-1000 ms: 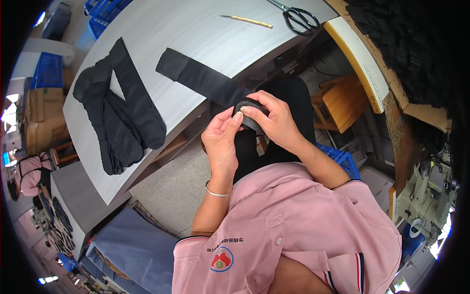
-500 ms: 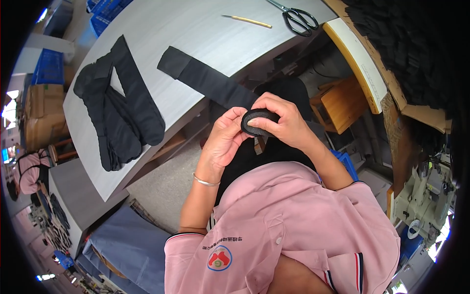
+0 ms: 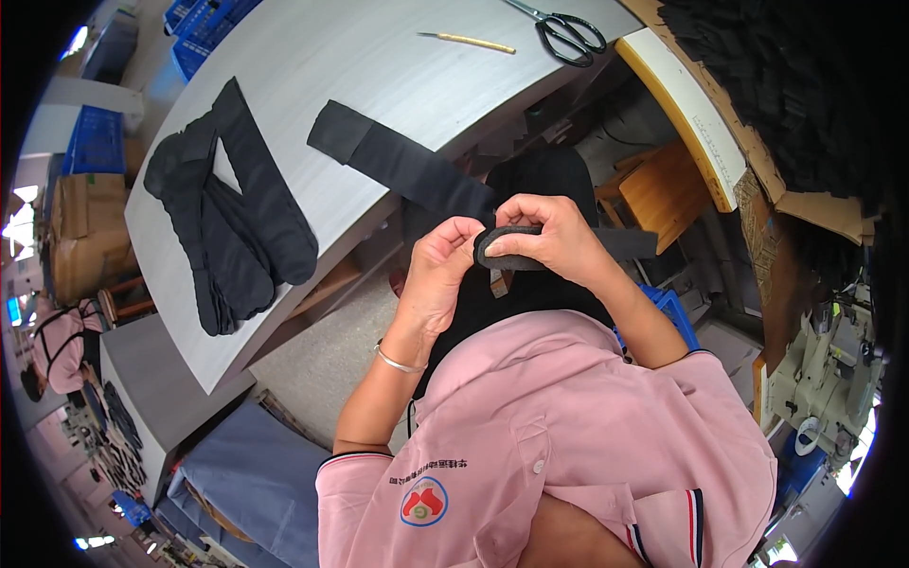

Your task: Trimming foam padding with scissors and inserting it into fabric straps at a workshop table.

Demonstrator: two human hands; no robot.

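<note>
A black fabric strap [image 3: 402, 168] runs from the near edge of the grey table [image 3: 360, 57] to my hands above my lap. Its near part is bent into a rounded curl with a thick, dark grey edge. My left hand [image 3: 437, 275] pinches the left side of that curl between thumb and fingers. Gripping the same curl from the right, my right hand [image 3: 554, 244] has its thumb pressed along the inner face. A dark flat length sticks out to the right behind my right wrist. Several more black straps [image 3: 270, 213] lie heaped on the table at the left.
Black-handled scissors [image 3: 568, 40] and a thin tool with a pale wooden handle [image 3: 478, 44] lie at the table's far side. A wooden stool [image 3: 668, 194] stands to the right, below a cardboard box [image 3: 819, 227] full of black pieces. Another person [image 3: 66, 350] is at far left.
The curled part has opened into a longer, flatter loop, and a dark length now shows beyond my right wrist. Both hands have shifted slightly, the right one a little lower.
</note>
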